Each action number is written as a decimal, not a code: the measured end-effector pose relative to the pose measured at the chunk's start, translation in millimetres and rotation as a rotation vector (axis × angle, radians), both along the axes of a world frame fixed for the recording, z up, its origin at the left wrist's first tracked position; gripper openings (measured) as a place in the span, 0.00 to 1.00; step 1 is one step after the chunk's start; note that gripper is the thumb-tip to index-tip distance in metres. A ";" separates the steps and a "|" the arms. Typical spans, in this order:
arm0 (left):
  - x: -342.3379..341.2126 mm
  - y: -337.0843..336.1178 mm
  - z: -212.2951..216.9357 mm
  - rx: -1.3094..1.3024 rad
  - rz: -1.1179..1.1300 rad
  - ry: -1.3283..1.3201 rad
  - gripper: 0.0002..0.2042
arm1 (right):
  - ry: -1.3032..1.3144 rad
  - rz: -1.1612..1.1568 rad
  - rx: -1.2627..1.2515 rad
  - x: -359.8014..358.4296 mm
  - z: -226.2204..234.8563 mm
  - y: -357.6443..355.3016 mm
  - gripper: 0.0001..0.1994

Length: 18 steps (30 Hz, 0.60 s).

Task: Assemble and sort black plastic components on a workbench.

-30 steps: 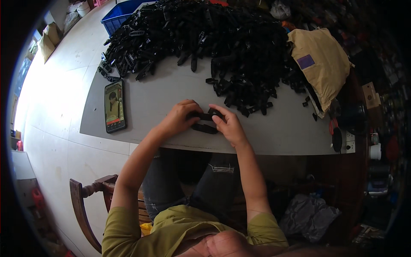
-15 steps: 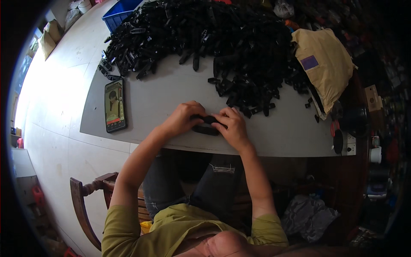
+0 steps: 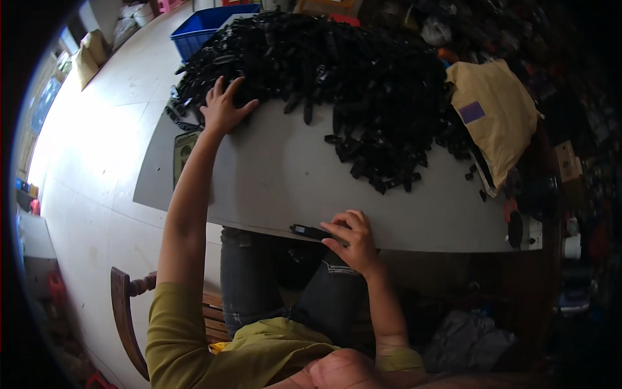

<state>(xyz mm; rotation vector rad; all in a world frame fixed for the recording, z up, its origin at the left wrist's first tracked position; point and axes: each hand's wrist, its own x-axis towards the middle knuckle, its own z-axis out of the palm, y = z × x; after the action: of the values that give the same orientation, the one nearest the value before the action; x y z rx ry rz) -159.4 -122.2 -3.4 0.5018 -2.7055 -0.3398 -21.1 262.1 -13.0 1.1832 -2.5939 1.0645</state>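
Note:
My left hand [image 3: 225, 111] reaches out at the left edge of a large heap of small black plastic parts [image 3: 285, 58], its fingers spread and holding nothing. At the table's front edge my right hand [image 3: 352, 241] grips the end of a slim black plastic part [image 3: 307, 231] between thumb and fingers. That part points left, with a small pale patch near its free tip. A smaller cluster of short black pieces [image 3: 382, 155] lies at the heap's near right. The heap and cluster rest on a grey table [image 3: 272, 175].
A phone [image 3: 183, 152] lies partly behind my left forearm. Behind the heap at left stands a blue crate [image 3: 194, 42]. A tan sack [image 3: 495, 117] with a purple patch sits at the table's right. Below left is a wooden chair [image 3: 123, 311].
My left hand has let go of the black piece and moved far and left to the heap. My right hand has come nearer to me, still holding a black part.

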 end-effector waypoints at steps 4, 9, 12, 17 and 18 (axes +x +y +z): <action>12.4 16.8 -3.7 -0.052 -0.042 0.082 0.30 | -0.062 -0.198 -0.201 -4.0 -4.4 23.3 0.10; 34.6 50.6 -21.5 -0.048 -0.207 0.206 0.26 | -0.168 -0.641 -0.294 -34.3 -12.2 26.9 0.12; 41.1 84.0 -30.9 -0.037 -0.334 0.238 0.27 | 0.111 -0.648 -0.098 -55.1 -27.3 24.7 0.14; 51.6 139.4 -12.2 -0.088 -0.426 0.222 0.27 | 0.285 -0.618 -0.074 -66.8 -13.9 25.1 0.10; 60.2 157.0 17.1 0.131 -0.505 0.176 0.28 | 0.260 -0.613 -0.159 -64.2 -12.4 24.5 0.10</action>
<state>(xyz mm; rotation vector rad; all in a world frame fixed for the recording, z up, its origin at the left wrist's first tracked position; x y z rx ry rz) -99.2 34.8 13.7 -0.1835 -2.6127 -0.6620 -85.3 286.6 -25.4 0.4016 -2.3608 0.8838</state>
